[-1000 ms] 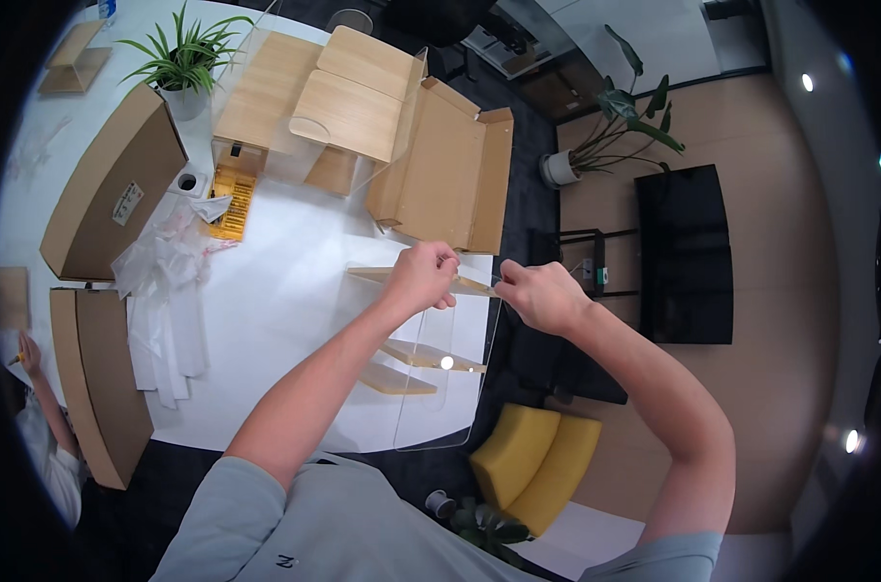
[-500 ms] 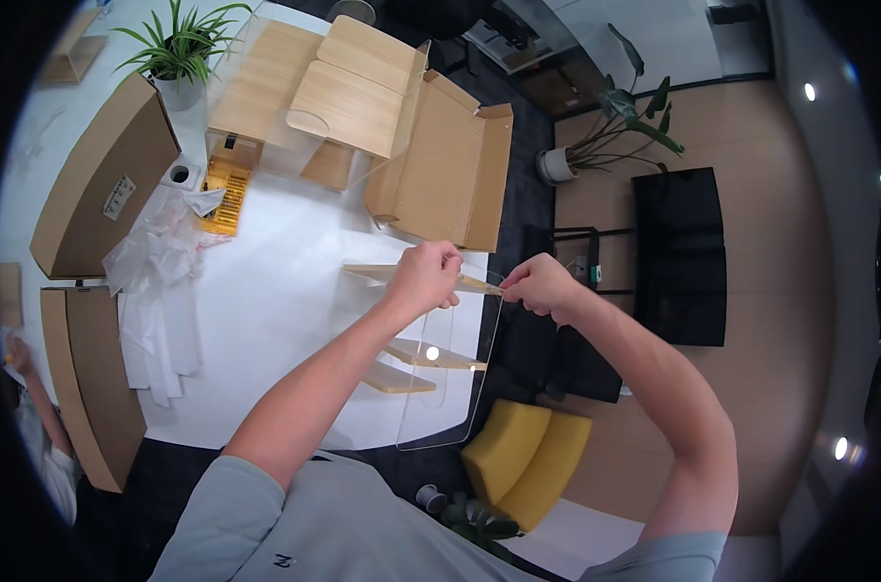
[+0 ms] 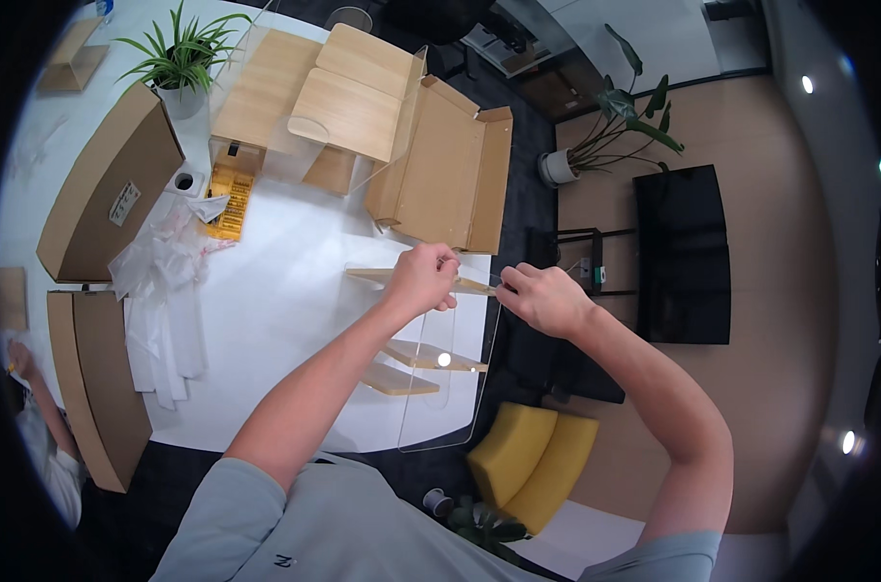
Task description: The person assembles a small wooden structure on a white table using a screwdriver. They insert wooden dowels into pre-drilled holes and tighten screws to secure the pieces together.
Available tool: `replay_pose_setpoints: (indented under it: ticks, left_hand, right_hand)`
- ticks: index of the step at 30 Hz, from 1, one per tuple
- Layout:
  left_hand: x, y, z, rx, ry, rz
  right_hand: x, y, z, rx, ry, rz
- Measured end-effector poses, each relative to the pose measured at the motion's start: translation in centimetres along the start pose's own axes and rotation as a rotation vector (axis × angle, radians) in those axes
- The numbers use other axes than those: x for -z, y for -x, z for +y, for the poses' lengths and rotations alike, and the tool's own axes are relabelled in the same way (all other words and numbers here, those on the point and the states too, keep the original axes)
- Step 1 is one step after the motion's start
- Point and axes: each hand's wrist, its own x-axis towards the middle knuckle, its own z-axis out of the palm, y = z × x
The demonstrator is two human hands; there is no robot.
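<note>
In front of me a clear panel (image 3: pixel 460 407) with rounded corners stands on the table, against the ends of several pale wooden boards. One board (image 3: pixel 368 275) runs behind my left hand, and a lower board (image 3: pixel 426 355) and another (image 3: pixel 400 380) sit nearer to me. My left hand (image 3: pixel 424 278) is closed at the panel's far edge, its fingertips curled; what they pinch is hidden. Beside it, my right hand (image 3: pixel 547 299) is closed, thumb and fingers pinched at the board's right end by the panel's far corner. Anything inside that pinch is too small to make out.
A yellow tool case (image 3: pixel 229 202) lies beside crumpled plastic wrapping (image 3: pixel 164 252). Open cardboard boxes stand left (image 3: pixel 111 194) and far right (image 3: pixel 440 165), near a wooden unit (image 3: pixel 348 107) and a potted plant (image 3: pixel 180 97). A co-worker's arm (image 3: pixel 48 398) shows at the left edge.
My right hand has turned and its fingers have shifted slightly at the panel's corner. The left hand stays nearly in place, and the view has moved a little.
</note>
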Motion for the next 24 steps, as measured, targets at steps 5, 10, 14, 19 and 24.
replay_pose_setpoints:
  ticks: [5, 10, 14, 19, 24]
  left_hand:
    - [0.1, -0.2, -0.4, -0.008, -0.001, -0.003]
    - [-0.1, -0.4, -0.5, -0.024, 0.020, 0.015]
    - [-0.4, -0.1, 0.0, -0.028, -0.011, -0.007]
    - [0.0, -0.6, -0.3, -0.039, -0.008, 0.002]
    - [0.3, -0.3, 0.5, -0.001, -0.007, 0.011]
  right_hand:
    - [0.2, 0.4, 0.1, 0.042, 0.122, 0.009]
    - [-1.2, 0.2, -0.4, -0.206, -0.191, 0.032]
    - [0.2, -1.6, 1.1, -1.272, -1.495, -0.341]
    - [-1.6, -0.9, -0.3, -0.760, -0.830, -0.094]
    - [0.1, -0.5, -0.1, -0.177, -0.173, -0.073]
